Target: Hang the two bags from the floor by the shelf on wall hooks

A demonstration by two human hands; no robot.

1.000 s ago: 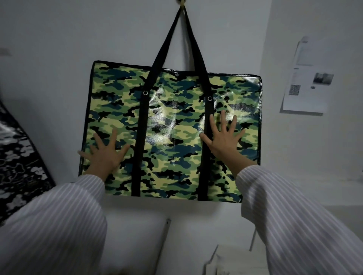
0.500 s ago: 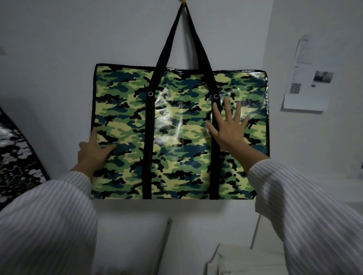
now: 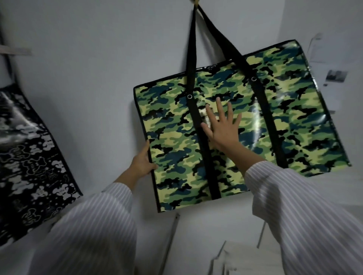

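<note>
We see only the lower tip of the wall hook (image 3: 196,2) before the top edge cuts it, the black patterned bag (image 3: 29,157) runs off the left edge, and the wall papers (image 3: 332,78) are too blurred to read.

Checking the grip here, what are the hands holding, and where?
The left hand grips the camouflage bag by its left edge; the right hand lies flat on its front.

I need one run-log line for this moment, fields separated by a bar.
camo bag: hung on hook | left hand: grips bag edge | right hand: flat on front | patterned bag: on wall, left
</note>
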